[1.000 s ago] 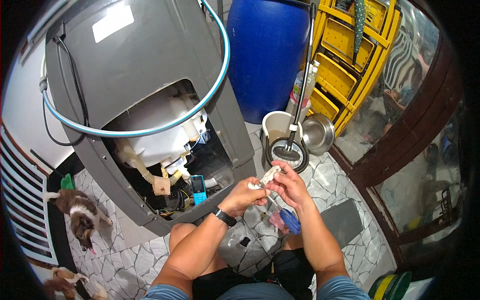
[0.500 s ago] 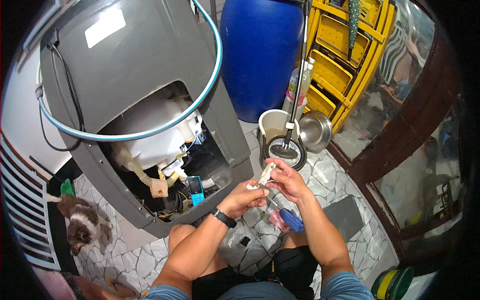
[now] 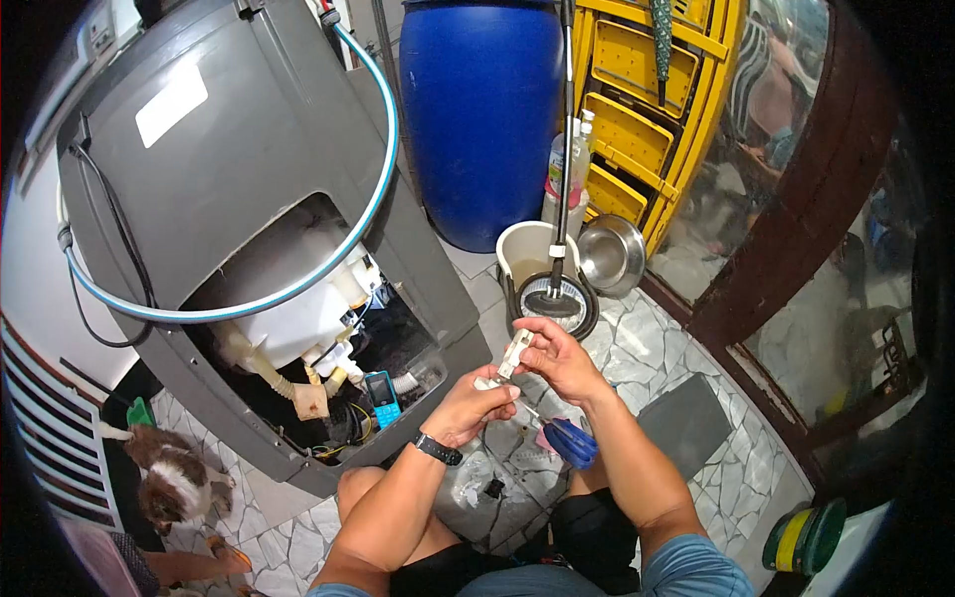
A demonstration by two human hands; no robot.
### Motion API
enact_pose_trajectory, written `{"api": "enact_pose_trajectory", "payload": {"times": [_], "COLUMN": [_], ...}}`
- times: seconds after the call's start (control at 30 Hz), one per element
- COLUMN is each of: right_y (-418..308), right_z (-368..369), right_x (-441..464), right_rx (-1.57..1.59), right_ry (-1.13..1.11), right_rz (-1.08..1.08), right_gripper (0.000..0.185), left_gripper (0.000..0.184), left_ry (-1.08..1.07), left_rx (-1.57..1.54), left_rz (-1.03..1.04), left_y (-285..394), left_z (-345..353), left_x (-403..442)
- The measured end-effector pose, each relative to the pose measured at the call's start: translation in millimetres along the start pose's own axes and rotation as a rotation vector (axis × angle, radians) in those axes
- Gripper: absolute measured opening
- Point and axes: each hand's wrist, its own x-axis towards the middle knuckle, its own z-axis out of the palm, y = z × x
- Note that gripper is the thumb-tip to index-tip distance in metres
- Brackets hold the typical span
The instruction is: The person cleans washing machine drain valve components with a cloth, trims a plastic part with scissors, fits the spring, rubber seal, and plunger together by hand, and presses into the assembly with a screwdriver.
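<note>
A small white plastic part (image 3: 515, 352) is pinched in the fingers of my right hand (image 3: 560, 368). My left hand (image 3: 472, 406), with a black watch on its wrist, has its fingers closed on a white piece (image 3: 487, 382) at the part's lower end. I cannot tell whether the two white pieces are joined. A screwdriver with a blue handle (image 3: 571, 444) slants below my hands, its thin shaft reaching toward my left fingertips. What holds it is hidden. Left of my hands, a grey washing machine (image 3: 234, 149) shows its white tub, hoses and wires through an opening.
A blue and black phone (image 3: 382, 396) rests at the opening's edge. Beyond are a blue barrel (image 3: 482, 119), a mop bucket (image 3: 527, 239), a metal bowl (image 3: 611, 257) and yellow folded chairs (image 3: 637, 129). A dog (image 3: 171, 483) and another person's leg (image 3: 199, 567) are at lower left.
The view has shifted slightly, so the barrel and machine sit further left. My hands keep their hold, with the white part turned a little more upright. More of the other person's leg shows.
</note>
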Motion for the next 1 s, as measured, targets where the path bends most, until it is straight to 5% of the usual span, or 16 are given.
{"api": "enact_pose_trajectory", "payload": {"times": [1.0], "right_y": [3.2], "right_z": [-9.1], "right_x": [-5.9], "right_rx": [-0.085], "right_ry": [0.07], "right_rz": [0.073], "right_gripper": [0.045], "left_gripper": [0.026], "left_ry": [0.031], "left_rx": [0.013], "left_rz": [-0.004], "left_y": [-8.1], "left_z": [5.1], "left_x": [4.0]}}
